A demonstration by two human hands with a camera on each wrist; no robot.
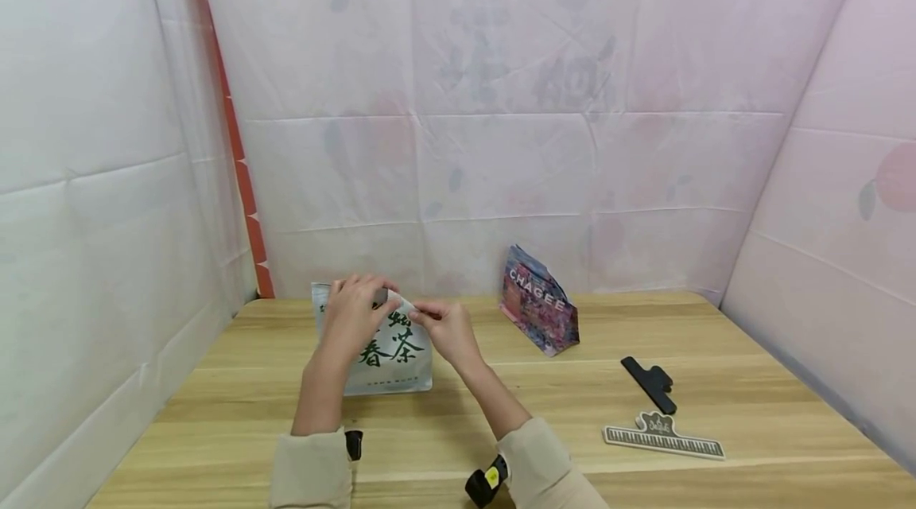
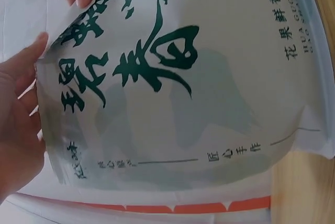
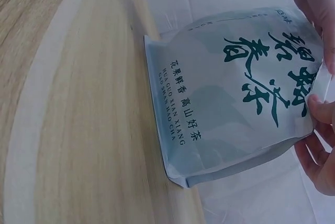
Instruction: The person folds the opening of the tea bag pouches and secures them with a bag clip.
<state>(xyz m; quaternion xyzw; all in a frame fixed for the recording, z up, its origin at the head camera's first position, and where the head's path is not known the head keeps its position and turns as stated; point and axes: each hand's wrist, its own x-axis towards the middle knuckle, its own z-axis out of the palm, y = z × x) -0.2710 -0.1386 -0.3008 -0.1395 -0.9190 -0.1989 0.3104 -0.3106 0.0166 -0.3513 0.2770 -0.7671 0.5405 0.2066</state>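
A pale tea bag [image 1: 390,366] with large dark green characters stands on the table, its lower edge resting on the wood. My left hand [image 1: 355,310] grips its top edge on the left side, fingers behind the bag and thumb in front, as the left wrist view shows. At the top right corner, my right hand [image 1: 449,330] pinches the edge, with the thumb [image 3: 319,109] on the front face. Between the hands the top edge is bent forward over part of the lettering. Some of the right fingers are hidden behind the bag.
Right of the tea bag stands a pink and blue CHAGEE bag [image 1: 537,302]. Nearer on the right lie a black clip [image 1: 651,384] and a white clip with a piano-key pattern [image 1: 664,437]. Pale fabric walls [image 1: 501,167] enclose the wooden table [image 1: 236,406].
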